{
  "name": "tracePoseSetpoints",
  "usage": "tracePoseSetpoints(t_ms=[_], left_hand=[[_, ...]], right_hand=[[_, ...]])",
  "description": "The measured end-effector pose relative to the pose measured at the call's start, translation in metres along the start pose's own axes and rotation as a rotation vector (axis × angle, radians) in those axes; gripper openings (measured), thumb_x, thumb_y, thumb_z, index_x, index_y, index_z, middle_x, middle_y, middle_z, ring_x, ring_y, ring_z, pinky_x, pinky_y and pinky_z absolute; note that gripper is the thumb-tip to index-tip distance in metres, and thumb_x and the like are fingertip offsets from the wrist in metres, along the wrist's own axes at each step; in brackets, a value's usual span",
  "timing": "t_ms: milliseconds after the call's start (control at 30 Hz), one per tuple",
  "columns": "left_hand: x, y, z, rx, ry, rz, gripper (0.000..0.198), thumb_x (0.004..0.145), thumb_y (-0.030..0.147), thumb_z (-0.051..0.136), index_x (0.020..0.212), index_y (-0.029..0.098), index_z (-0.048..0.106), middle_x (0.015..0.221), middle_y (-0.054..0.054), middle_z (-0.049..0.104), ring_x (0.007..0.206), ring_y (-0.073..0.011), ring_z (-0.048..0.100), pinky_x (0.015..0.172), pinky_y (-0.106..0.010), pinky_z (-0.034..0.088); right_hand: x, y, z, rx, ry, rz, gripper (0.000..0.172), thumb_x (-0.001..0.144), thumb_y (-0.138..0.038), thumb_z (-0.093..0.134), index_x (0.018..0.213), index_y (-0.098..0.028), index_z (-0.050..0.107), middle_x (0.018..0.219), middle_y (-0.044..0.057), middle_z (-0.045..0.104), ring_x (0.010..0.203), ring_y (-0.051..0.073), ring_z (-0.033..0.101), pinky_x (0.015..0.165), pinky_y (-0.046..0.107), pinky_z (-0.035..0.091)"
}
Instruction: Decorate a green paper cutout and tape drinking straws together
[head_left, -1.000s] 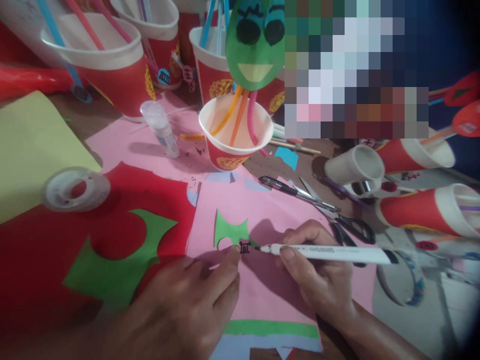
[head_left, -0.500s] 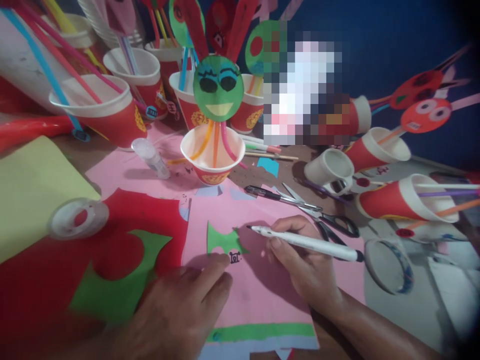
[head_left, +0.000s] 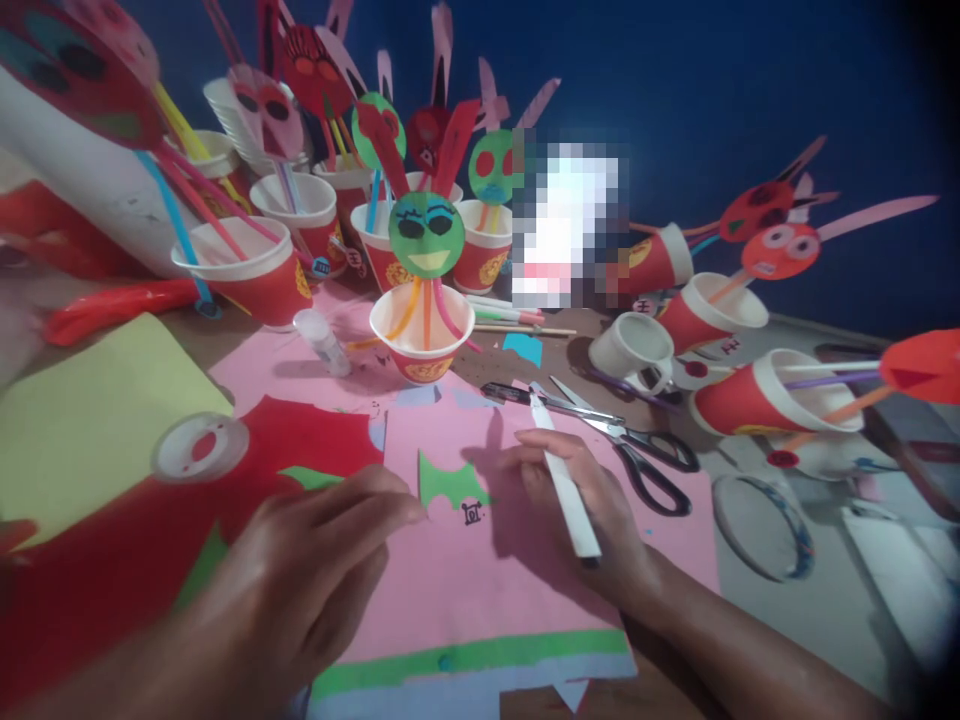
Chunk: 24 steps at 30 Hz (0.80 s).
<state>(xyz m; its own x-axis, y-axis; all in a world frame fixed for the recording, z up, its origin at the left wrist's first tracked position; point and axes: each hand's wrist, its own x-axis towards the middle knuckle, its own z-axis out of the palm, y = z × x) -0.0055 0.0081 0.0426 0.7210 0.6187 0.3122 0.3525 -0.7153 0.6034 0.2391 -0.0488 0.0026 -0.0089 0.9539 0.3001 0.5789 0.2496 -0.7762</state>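
My right hand [head_left: 592,500] holds a white marker [head_left: 562,470] with a dark end, now tilted upward across the fingers over the pink paper [head_left: 450,590]. Left of it lies a small cut green paper scrap [head_left: 450,485], with a small black square character drawn on the pink sheet just below. My left hand [head_left: 322,550] hovers by the scrap's left side, its index finger stretched out and the other fingers loosely bent, nothing visible in it. Beneath this hand is red paper [head_left: 285,430] with a larger green offcut [head_left: 202,570], partly hidden.
A paper cup with a green-faced figure [head_left: 427,235] stands beyond the sheet, with several similar cups behind. Black-handled scissors [head_left: 652,475] and a pen [head_left: 510,393] lie right. Also here are a white mug [head_left: 634,350], tape roll [head_left: 761,530], clear round container [head_left: 199,447] and yellow paper [head_left: 105,410].
My left hand has lifted off the green scrap and shifted left. The marker in my right hand has swung from nearly level, pointing left, to steeply upward. The view has tilted up.
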Motion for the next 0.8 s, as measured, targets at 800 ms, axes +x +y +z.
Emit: tracePoseSetpoints(t_ms=[800], left_hand=[[-0.001, -0.01, 0.011, 0.012, 0.003, -0.159, 0.028, 0.086, 0.017, 0.041, 0.097, 0.017, 0.067, 0.06, 0.002, 0.064, 0.048, -0.009, 0.056, 0.047, -0.017, 0.045]], right_hand=[[0.028, 0.009, -0.035, -0.699, -0.204, -0.454, 0.037, 0.082, 0.0, 0.043, 0.109, -0.017, 0.061, 0.089, 0.01, 0.068, 0.082, 0.024, 0.056, 0.075, 0.038, 0.039]])
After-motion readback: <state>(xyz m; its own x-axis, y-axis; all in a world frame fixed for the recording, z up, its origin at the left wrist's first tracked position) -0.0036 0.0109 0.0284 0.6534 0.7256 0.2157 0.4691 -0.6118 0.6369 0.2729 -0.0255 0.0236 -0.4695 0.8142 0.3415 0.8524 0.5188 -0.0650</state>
